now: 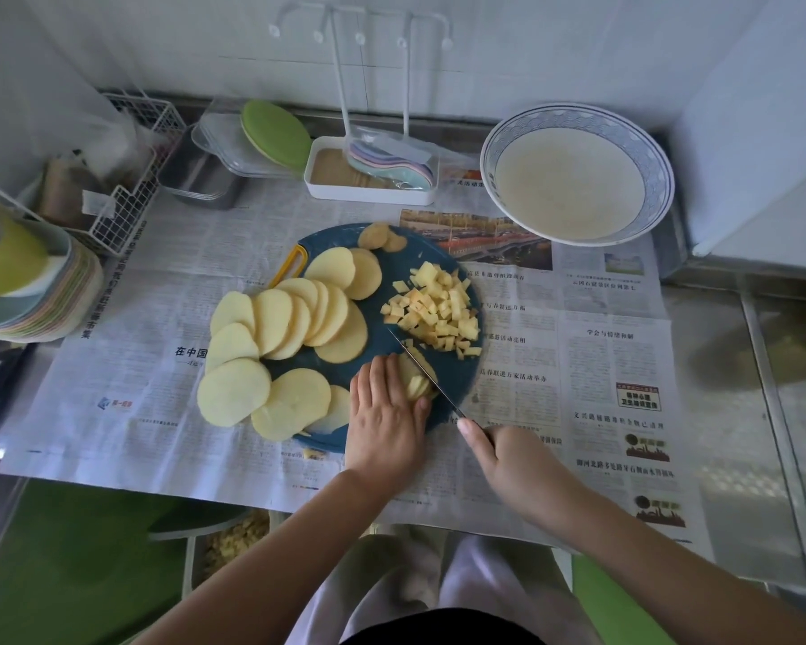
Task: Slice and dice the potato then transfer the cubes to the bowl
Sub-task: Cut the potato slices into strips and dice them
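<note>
Pressing down, the left hand (pixel 387 412) lies flat-fingered on stacked potato slices (pixel 418 381); right hand (pixel 508 463) grips the knife (pixel 419 365).

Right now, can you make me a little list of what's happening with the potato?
Left hand: presses on a small stack of potato slices
Right hand: grips the knife, blade on that stack
Round slices: spread over the left of the cutting board
Cubes: piled on the board's right side
Bowl: back right, no cubes in it
</note>
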`<state>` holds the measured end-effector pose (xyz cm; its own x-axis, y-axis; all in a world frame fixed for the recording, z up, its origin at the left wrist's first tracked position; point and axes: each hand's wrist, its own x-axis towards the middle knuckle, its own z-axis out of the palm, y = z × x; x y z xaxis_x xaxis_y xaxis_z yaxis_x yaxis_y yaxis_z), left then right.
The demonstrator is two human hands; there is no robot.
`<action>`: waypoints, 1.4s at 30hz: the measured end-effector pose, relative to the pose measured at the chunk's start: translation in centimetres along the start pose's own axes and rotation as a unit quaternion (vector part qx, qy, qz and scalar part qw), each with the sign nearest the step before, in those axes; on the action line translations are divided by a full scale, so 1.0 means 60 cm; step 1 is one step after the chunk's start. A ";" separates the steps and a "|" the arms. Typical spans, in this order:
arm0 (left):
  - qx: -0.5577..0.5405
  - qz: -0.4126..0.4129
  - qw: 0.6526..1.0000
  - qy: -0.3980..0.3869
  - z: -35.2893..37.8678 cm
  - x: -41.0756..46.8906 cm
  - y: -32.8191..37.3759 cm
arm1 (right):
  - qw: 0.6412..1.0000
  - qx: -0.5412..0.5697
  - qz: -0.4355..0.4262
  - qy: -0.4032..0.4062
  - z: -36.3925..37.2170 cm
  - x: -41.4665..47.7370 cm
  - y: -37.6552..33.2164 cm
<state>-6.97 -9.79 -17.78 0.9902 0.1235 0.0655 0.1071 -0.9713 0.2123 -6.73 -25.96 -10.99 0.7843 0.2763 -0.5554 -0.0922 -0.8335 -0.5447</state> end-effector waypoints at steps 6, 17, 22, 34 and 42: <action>-0.049 0.010 0.999 0.017 -0.001 -0.004 -0.003 | 0.985 0.171 0.001 -0.016 -0.013 0.007 0.013; -0.111 -0.055 0.992 0.023 -0.008 -0.011 -0.011 | 0.993 0.061 -0.083 0.054 -0.021 -0.051 0.012; -0.099 -0.058 0.993 0.001 -0.008 -0.010 -0.012 | 0.994 0.019 -0.093 0.062 -0.008 -0.060 0.010; -0.087 -0.056 0.995 -0.013 -0.010 -0.008 -0.010 | 0.997 -0.012 -0.051 0.053 0.012 -0.053 0.001; -0.092 -0.054 0.994 -0.033 -0.010 -0.007 -0.011 | 1.000 -0.019 -0.011 0.006 0.006 -0.035 -0.015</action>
<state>-7.48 -9.06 -17.36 0.9781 0.2060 -0.0302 0.2014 -0.8990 0.3889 -8.52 -25.60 -9.57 0.7934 0.2894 -0.5355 -0.0510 -0.8451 -0.5322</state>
